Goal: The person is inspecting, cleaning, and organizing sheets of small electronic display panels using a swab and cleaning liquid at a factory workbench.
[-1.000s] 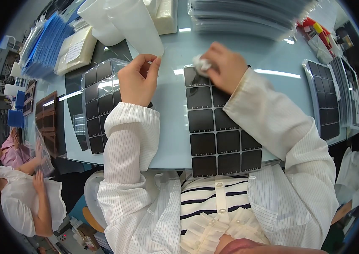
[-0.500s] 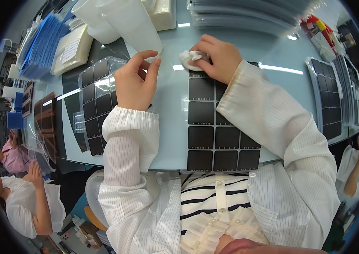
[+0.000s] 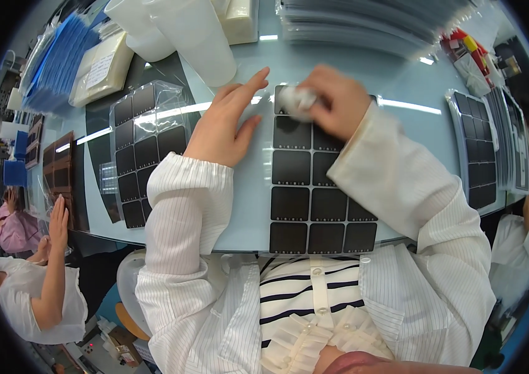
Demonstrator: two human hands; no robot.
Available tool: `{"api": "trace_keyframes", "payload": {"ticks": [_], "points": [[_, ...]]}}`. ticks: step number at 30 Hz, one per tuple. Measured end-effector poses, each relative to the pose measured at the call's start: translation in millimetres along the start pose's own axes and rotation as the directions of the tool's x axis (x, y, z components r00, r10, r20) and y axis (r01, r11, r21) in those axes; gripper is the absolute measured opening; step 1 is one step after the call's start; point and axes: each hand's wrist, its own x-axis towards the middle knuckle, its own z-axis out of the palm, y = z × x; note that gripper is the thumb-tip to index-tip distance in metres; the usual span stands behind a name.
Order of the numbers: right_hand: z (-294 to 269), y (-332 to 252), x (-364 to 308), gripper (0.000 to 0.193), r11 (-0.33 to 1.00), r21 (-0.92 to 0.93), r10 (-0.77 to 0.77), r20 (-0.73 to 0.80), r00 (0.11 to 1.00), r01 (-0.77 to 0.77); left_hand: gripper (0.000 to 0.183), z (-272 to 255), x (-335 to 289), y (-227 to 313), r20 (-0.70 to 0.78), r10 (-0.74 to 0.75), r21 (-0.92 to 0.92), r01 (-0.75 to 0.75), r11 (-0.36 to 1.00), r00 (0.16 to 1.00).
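A sheet of black squares with pale borders (image 3: 290,203) lies in front of me on the glossy table. Over its far end my right hand (image 3: 343,103), smeared by motion, grips a crumpled white wipe (image 3: 297,102) against the upper squares. My left hand (image 3: 222,128) is empty, its fingers stretched out and apart, just left of that sheet. A second sheet of black squares (image 3: 134,153), partly under clear film, lies beyond it to the left. My right sleeve and hand hide part of the sheet's right side.
White plastic cups (image 3: 197,47) stand at the far left. Blue packets (image 3: 62,65) and a cream pack (image 3: 100,68) sit further left. A stack of clear sleeves (image 3: 364,28) fills the far edge. More black-square sheets (image 3: 479,149) are at right. Other people work on both sides.
My right hand has moved slightly right and nearer with the wipe, over the squares. My left hand has left the cup's rim, shifted right and straightened its fingers out of a pinch.
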Motion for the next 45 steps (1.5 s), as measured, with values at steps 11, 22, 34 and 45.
{"api": "trace_keyframes", "payload": {"ticks": [11,22,34,45], "points": [[-14.8,12.8,-7.2,0.022,0.949,-0.125,0.234,-0.331,0.914,-0.288,0.065,1.6,-0.1,-7.5,0.101,-0.006,0.017,0.004,1.0,0.995],[-36.7,24.9,-68.8,0.01,0.911,-0.094,0.334,-0.404,0.852,-0.401,0.065,1.2,2.3,-2.0,0.145,-0.05,0.031,0.046,0.998,0.988],[-37.1,6.4,-82.0,0.017,0.908,-0.096,0.374,-0.252,0.892,-0.408,0.061,1.8,2.2,-4.2,0.145,-0.052,0.047,0.046,0.998,0.988],[-12.6,-56.2,-61.8,0.011,0.965,-0.063,0.255,-0.034,0.966,-0.256,0.055,0.4,-4.4,-10.5,0.112,-0.062,0.018,0.06,0.998,0.992]]}}
